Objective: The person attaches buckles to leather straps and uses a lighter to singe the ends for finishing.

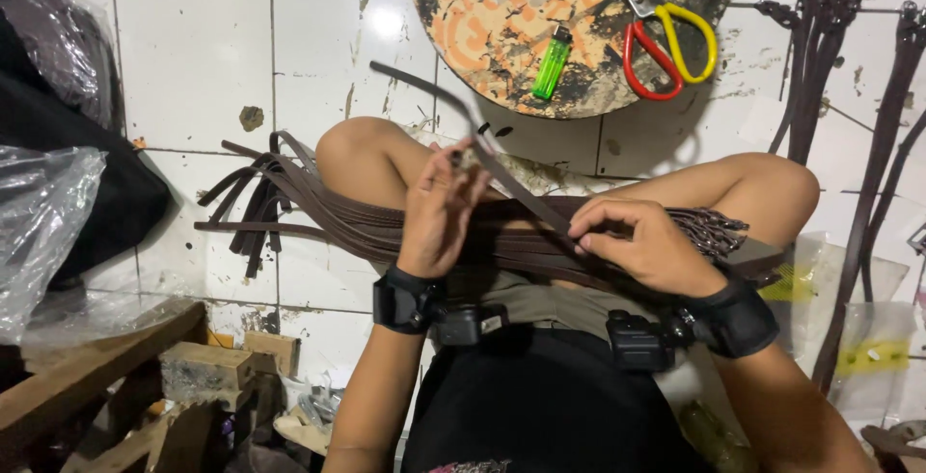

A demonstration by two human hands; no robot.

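Note:
I sit on a white tiled floor with a bundle of dark brown leather straps (pixel 318 213) lying across my thighs. My left hand (pixel 439 208) pinches one single brown strap (pixel 453 111) near its middle, and that strap rises and curves away to the upper left. My right hand (pixel 641 242) holds the same strap lower down, fingers closed over it above the bundle. The strap ends at the right carry small metal buckles (pixel 714 227). Both wrists wear black bands with small devices.
A round worn board (pixel 482 39) lies ahead with a green lighter (pixel 552 65) and red-and-yellow-handled scissors (pixel 666 44) on it. More straps (pixel 820 58) lie at the right. Clear plastic bags (pixel 43 222) and wooden blocks (pixel 203 367) are at the left.

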